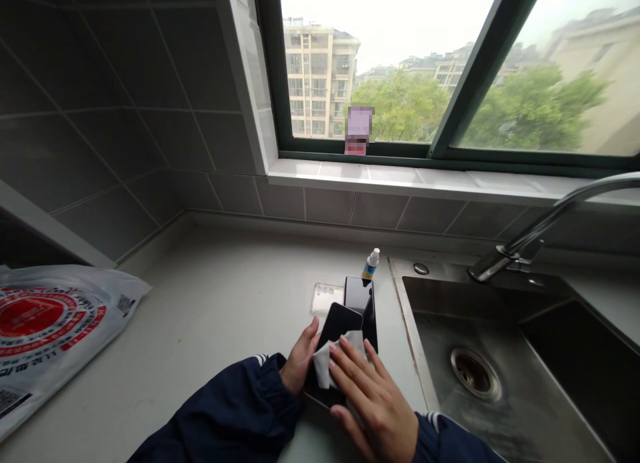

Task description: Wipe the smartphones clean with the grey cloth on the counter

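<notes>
A black smartphone [345, 316] is held above the desk [215, 303], to the left of the sink, its top end angled away and to the right. The left hand [301, 356] has its grip closed on the smartphone's left edge, thumb upward along the side. The right hand [373, 396] has its grip open: the fingers lie nearly flat over a pale grey cloth [323, 369] spread across the smartphone's face, with the thumb near its lower end.

Just beyond, a glossy black device [360, 293] lies flat on the desk, partly hidden by the smartphone and the right hand. A clear phone case [325, 297] lies beside its left edge, and a small white-capped bottle [371, 266] stands at its far end.

To the right, the stainless steel sink [435, 329] has a round drain [475, 373] and a chrome faucet [530, 233] at its back. A printed plastic bag [60, 316] lies at far left. Behind the desk, a tiled sill [350, 171] runs below a dark-framed window [400, 96], showing trees and buildings outside.
</notes>
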`<state>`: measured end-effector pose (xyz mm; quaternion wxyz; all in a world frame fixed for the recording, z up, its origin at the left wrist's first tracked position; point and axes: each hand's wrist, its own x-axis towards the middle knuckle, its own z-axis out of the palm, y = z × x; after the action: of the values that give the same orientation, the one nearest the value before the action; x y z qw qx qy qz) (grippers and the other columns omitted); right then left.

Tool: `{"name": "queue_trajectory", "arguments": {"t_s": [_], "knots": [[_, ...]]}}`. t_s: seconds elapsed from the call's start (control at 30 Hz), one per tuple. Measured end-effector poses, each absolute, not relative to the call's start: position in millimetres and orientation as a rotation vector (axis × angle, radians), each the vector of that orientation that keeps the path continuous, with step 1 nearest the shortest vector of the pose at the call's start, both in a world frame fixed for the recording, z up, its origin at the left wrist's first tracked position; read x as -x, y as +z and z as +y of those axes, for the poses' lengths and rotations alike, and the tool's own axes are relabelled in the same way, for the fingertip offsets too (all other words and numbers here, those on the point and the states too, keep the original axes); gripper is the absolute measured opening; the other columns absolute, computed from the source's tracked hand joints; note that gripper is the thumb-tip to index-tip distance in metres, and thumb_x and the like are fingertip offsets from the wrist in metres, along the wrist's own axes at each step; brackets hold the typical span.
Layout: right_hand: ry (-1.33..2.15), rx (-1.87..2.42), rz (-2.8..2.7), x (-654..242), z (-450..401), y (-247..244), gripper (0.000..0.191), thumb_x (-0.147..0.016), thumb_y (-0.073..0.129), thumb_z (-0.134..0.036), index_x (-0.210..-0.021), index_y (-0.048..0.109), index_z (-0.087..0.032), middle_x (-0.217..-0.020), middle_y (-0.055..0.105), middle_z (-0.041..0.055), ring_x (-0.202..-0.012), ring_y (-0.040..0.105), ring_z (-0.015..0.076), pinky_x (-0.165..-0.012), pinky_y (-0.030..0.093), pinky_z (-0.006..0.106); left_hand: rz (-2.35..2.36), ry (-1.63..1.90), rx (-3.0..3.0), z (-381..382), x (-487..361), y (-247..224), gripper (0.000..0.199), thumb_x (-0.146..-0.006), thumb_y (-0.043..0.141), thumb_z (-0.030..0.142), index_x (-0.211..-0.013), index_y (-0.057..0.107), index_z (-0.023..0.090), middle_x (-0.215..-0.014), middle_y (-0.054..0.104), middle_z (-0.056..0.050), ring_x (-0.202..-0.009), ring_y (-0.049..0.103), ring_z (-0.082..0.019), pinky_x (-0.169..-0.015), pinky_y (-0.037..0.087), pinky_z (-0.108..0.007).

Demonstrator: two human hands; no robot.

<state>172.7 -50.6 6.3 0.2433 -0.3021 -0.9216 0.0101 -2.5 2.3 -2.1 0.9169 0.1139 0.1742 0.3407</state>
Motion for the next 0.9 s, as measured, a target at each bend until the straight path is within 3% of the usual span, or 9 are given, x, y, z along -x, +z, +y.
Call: {"name": "queue_trajectory", "arguments": {"t_s": [0.13, 0.33, 0.5, 0.7, 0.9], "knots": [[-0.005, 0.897, -2.646, -176, -45, 6, 0.060, -0.093, 0.051, -0.033, -0.145, 0.035, -0.007, -0.153, 0.029, 0.0139, -0.142, 0.022, 0.0341, -0.114, 0.022, 0.056, 0.387, 0.738, -0.278, -1, 2, 0, 0.066, -0.092, 0.036, 0.055, -0.130, 0.052, 0.003, -0.101, 0.070, -0.016, -0.100, 0.065, -0.025, -0.094, 0.044, -0.033], [-0.085, 1.037, -2.585, -183, -36, -5, 0.067, -0.095, 0.047, -0.036, -0.151, 0.022, -0.009, -0.155, 0.023, 0.0154, -0.143, 0.018, 0.0346, -0.114, 0.017, 0.057, 0.300, 0.761, -0.347, -2, -2, -3, 0.059, -0.090, 0.045, 0.051, -0.127, 0.057, 0.007, -0.115, 0.068, -0.012, -0.125, 0.052, -0.024, -0.113, 0.026, -0.032], [-0.128, 1.056, -2.593, -184, -35, -11, 0.069, -0.095, 0.045, -0.039, -0.151, 0.020, -0.007, -0.155, 0.020, 0.0181, -0.143, 0.017, 0.0371, -0.113, 0.016, 0.058, 0.324, 0.785, -0.372, -2, -4, 2, 0.056, -0.084, 0.055, 0.052, -0.122, 0.062, 0.010, -0.120, 0.066, -0.011, -0.134, 0.041, -0.026, -0.116, 0.020, -0.034], [-0.130, 1.066, -2.577, -182, -37, -13, 0.068, -0.095, 0.044, -0.039, -0.151, 0.020, -0.007, -0.155, 0.021, 0.0186, -0.143, 0.018, 0.0374, -0.112, 0.018, 0.058, 0.402, 0.783, -0.420, -4, -3, 26, 0.046, -0.078, 0.063, 0.052, -0.104, 0.072, 0.015, -0.108, 0.071, -0.008, -0.132, 0.043, -0.026, -0.118, 0.017, -0.034], [-0.090, 1.066, -2.569, -183, -36, -17, 0.069, -0.095, 0.045, -0.037, -0.151, 0.019, -0.008, -0.155, 0.021, 0.0175, -0.143, 0.019, 0.0371, -0.112, 0.022, 0.057, 0.425, 0.771, -0.460, -4, -2, 23, 0.054, -0.078, 0.062, 0.054, -0.110, 0.069, 0.011, -0.112, 0.070, -0.012, -0.132, 0.044, -0.028, -0.118, 0.014, -0.037]]}}
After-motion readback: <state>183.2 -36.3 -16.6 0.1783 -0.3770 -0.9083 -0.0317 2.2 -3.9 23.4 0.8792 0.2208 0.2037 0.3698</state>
